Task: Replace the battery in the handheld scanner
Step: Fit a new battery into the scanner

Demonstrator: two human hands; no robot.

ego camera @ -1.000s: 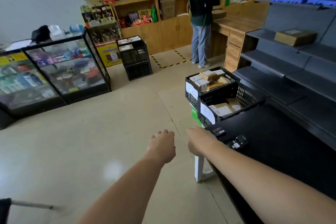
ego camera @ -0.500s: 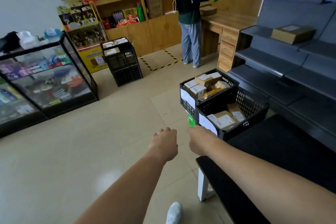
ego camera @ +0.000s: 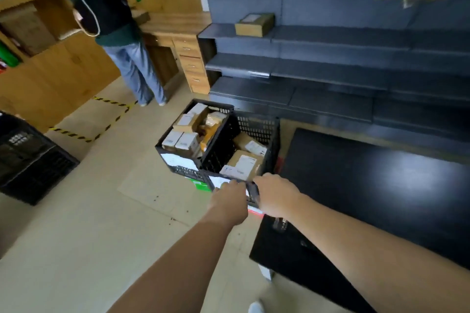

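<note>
The view has swung right; both hands now reach the crate (ego camera: 256,132) rim at centre. Left hand (ego camera: 229,202) and right hand (ego camera: 276,197) curl around a dark object (ego camera: 253,192), blurred beyond telling.

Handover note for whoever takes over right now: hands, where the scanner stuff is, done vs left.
Left hand: fingers curled, back of the hand to the camera; touching a dark strap-like thing that runs between both hands. Grip not clear.
Right hand: also curled at that dark thing, over the corner of the black table.
Scanner: not clearly identifiable. A small dark object lies on the table under the right wrist, too blurred to name.
Crates of boxes stand just beyond the hands.
Done: nothing visible confirms a battery swap.
Left: presumably the whole swap; check what the hands hold first.
</note>
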